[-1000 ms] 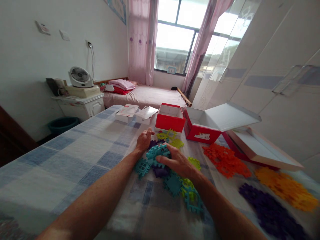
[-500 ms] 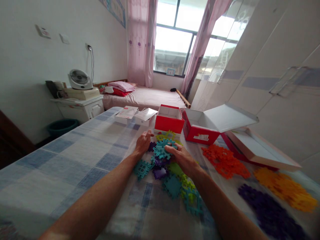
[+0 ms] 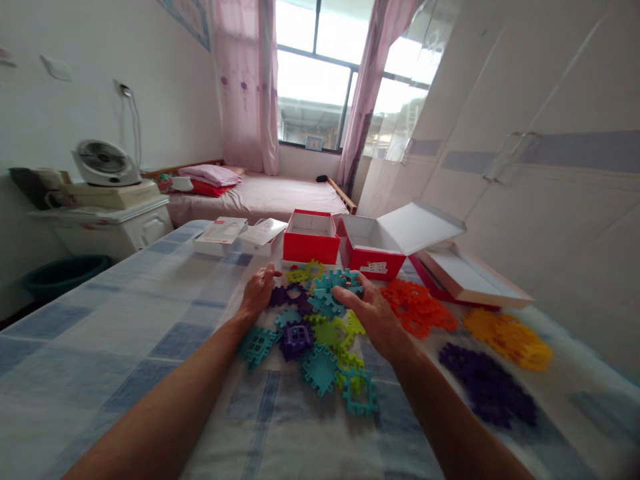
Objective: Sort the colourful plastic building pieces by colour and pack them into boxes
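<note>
My right hand (image 3: 376,308) grips several teal notched building pieces (image 3: 327,297), thumb on the near side and fingers behind, above the middle of a mixed pile. My left hand (image 3: 259,288) is at the pile's left side with curled fingers, right beside dark purple pieces (image 3: 290,297); whether it holds anything is hidden. Nearer to me lie a purple window piece (image 3: 297,339), a teal window piece (image 3: 257,347), a solid teal square (image 3: 321,369) and a teal open frame (image 3: 360,395). Lime green pieces (image 3: 327,335) lie among them, and yellow-green ones (image 3: 305,272) behind.
Sorted heaps of orange (image 3: 417,308), yellow (image 3: 507,339) and dark purple pieces (image 3: 487,383) lie to the right. Along the back stand a red box (image 3: 311,248), an open lidded red box (image 3: 373,257), a box lid (image 3: 485,277) and white boxes (image 3: 220,237). A checked cloth (image 3: 185,340) covers the table.
The view has swung right. My right hand has lifted the teal pieces away from the purple window piece, which now shows more fully. My left hand stays beside the dark purple pieces.
</note>
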A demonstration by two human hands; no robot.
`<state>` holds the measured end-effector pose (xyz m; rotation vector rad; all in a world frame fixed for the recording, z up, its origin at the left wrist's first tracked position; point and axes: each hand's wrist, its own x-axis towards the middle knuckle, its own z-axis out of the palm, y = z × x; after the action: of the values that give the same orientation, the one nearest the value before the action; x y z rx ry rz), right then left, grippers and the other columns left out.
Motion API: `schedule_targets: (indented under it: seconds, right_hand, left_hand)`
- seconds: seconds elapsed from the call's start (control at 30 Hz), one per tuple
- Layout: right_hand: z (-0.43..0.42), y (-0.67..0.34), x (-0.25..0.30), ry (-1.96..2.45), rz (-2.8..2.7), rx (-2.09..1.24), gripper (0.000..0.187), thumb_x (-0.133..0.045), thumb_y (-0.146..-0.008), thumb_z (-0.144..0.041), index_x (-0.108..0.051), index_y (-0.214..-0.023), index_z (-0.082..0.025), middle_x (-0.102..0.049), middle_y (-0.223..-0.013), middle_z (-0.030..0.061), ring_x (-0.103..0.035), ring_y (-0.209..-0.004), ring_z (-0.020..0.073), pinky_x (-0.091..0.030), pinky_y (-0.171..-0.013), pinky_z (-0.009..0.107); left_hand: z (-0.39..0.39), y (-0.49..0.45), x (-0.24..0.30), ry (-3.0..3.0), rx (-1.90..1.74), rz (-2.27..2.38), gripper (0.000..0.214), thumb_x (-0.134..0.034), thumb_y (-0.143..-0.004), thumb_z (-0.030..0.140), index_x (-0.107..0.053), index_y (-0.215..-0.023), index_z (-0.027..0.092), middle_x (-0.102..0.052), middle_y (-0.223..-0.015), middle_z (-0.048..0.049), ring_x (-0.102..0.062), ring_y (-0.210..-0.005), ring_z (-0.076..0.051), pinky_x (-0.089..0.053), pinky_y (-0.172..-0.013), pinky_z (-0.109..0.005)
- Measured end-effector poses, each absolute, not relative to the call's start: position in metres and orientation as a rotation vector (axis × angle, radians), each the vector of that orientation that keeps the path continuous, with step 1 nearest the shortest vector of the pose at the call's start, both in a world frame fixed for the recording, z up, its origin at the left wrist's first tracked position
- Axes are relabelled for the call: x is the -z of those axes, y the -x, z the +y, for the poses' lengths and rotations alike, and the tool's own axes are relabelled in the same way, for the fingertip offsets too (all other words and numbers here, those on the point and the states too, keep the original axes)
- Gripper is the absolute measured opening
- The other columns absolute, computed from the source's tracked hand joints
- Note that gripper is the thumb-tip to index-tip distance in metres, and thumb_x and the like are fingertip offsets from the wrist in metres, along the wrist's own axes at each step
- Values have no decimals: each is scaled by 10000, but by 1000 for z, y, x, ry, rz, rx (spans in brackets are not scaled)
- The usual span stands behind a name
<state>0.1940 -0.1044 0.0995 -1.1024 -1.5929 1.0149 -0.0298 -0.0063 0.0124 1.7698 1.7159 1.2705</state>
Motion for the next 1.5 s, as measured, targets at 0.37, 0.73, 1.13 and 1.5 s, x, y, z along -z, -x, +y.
schedule_targets:
  seconds: [0.37,0.73,1.13,1.5]
  right_hand:
    - [-193,-351,-61,1850,-1418,-532,392,-528,-762,-487,-507,-1028,-201,-640,-867,38,-612,-783,206,-473,-718,324]
    - [-197,-315,-67,1757,-1497,-744,341,-504,-790,-499,-525,-959,-204,-648,-845,20,-609,-774,184,-467,-717,300]
    - [-156,-238,-89,1485,-1979,-811,151,-501,-841,-341,-520,-896,-201,-603,-792,-17,-560,-693,130,-420,-633,256]
    - [-151,-255,-47,1381,-2193,-43,179,-485,-836,-183,-487,-1013,-210,-601,-1042,68,-543,-991,217,-403,-874,398]
  left_hand:
    - [-5,34,-11,-1863,-1202,1756,772,-101,-833,627,-686,-924,131,-650,-963,-106,-592,-868,-237,-454,-804,-341]
    - [-4,33,-11,-1835,-1221,1760,789,-87,-820,645,-688,-877,136,-647,-948,-114,-596,-866,-239,-452,-815,-348]
    - [-5,29,-12,-1782,-1227,1752,806,-50,-845,631,-682,-896,132,-630,-1000,-137,-590,-921,-255,-429,-858,-368]
    - [-3,30,-8,-1780,-1251,1747,775,-68,-856,619,-684,-873,150,-636,-1005,-122,-592,-925,-240,-430,-851,-345]
